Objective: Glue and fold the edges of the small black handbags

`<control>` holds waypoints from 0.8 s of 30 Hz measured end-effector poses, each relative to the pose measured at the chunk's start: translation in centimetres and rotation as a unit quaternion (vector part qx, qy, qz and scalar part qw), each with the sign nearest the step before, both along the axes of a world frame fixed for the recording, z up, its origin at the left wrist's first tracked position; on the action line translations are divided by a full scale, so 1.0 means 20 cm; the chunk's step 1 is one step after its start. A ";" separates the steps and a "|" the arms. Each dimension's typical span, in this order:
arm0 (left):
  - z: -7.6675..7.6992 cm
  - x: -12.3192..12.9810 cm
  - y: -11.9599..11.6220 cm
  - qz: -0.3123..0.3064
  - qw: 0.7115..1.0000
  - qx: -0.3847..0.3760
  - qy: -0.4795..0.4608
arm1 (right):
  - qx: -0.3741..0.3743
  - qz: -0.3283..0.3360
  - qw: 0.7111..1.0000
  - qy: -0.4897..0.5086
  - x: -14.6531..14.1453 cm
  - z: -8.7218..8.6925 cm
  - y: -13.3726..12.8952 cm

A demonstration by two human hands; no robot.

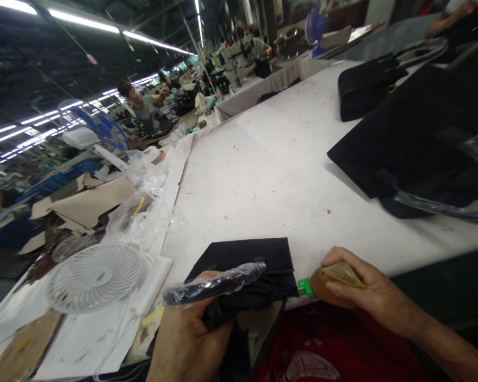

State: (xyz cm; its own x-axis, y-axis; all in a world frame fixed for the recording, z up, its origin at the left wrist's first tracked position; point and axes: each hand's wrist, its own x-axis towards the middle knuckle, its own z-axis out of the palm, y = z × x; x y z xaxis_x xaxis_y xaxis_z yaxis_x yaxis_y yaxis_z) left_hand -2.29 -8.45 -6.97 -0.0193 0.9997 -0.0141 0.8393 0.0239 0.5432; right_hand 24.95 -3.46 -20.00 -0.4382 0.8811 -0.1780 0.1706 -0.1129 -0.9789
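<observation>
My left hand (193,331) is closed round part of a black bag (249,252) at the table's near edge. A strap handle (215,285) wrapped in clear plastic lies across the top of that hand. My right hand (366,286) grips an amber squeeze bottle (334,284), tilted on its side. The bottle's green nozzle (306,287) points left, close to the bag's right edge; whether it touches cannot be made out. Below my left hand, the bag's lower part shows a paler inside surface.
More black bags (410,132) lie at the right of the white table (255,175). Along the left are a white fan (99,278), crumpled clear plastic (143,172), beige pieces (91,204) and a brown board (26,345). Farther back, a person (145,109) works beside a blue fan (103,127).
</observation>
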 end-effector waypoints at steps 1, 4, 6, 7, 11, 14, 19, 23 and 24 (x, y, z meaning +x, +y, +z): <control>0.00 0.00 0.00 -0.002 1.000 0.000 0.001 | 0.016 0.002 1.000 -0.012 0.00 0.00 0.00; 0.00 0.00 0.01 -0.008 1.000 0.001 0.011 | 0.064 -0.030 0.997 -0.028 0.01 0.00 0.01; 0.00 0.00 0.01 -0.009 1.000 0.002 0.012 | 0.056 -0.033 0.998 -0.005 0.01 0.00 0.00; 0.00 0.00 0.01 -0.009 1.000 0.003 0.010 | 0.049 -0.022 0.999 0.006 0.01 0.00 -0.01; 0.01 0.00 0.01 -0.012 1.000 0.002 -0.001 | 0.098 0.011 0.995 -0.003 0.00 0.01 -0.01; 0.00 0.00 0.00 -0.010 1.000 -0.009 -0.007 | 0.124 -0.014 0.992 -0.023 -0.01 0.01 0.00; -0.01 -0.01 0.00 -0.001 1.000 -0.013 -0.016 | 0.052 0.008 0.998 -0.034 0.02 0.00 0.03; -0.02 -0.01 0.00 0.000 1.000 -0.019 -0.021 | 0.081 0.011 0.997 -0.003 0.02 0.00 0.03; -0.01 -0.01 0.00 -0.002 1.000 -0.019 -0.024 | 0.096 0.016 0.995 -0.001 0.02 0.01 0.03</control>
